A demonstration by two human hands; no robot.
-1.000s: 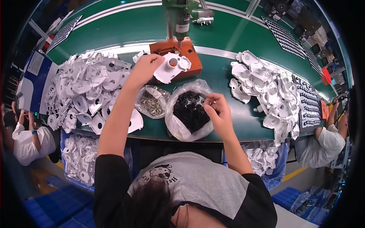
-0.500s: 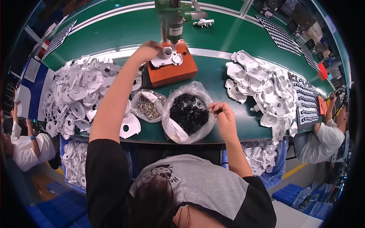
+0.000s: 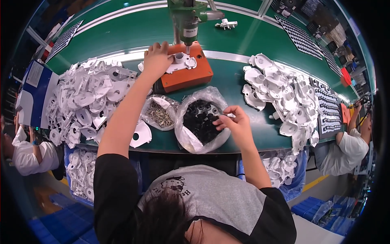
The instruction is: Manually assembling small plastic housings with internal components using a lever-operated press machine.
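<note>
My left hand (image 3: 158, 60) is at the left side of the orange block (image 3: 187, 79), palm down with fingers apart. Just right of its thumb, a white plastic housing with a short round tube (image 3: 180, 61) lies on the block under the tip of the green drill-like machine (image 3: 190, 30). What lies beneath my palm is hidden. My right hand (image 3: 235, 124) reaches over the right rim of a clear plastic bag (image 3: 189, 140), its fingers bent and apart, fingertips at the black plastic parts (image 3: 201, 122) inside. I see nothing between them.
A small bag of metal screws (image 3: 159, 114) sits left of the black parts. White plastic pieces pile up at left (image 3: 87, 95), and white tubed housings (image 3: 284, 95) at right. Black parts fill a tray (image 3: 327, 107) farther right. Co-workers sit at both sides.
My left hand has shifted slightly left and its fingers have spread off the white housing. My right hand has moved left, from the bag's rim to over the black parts.
</note>
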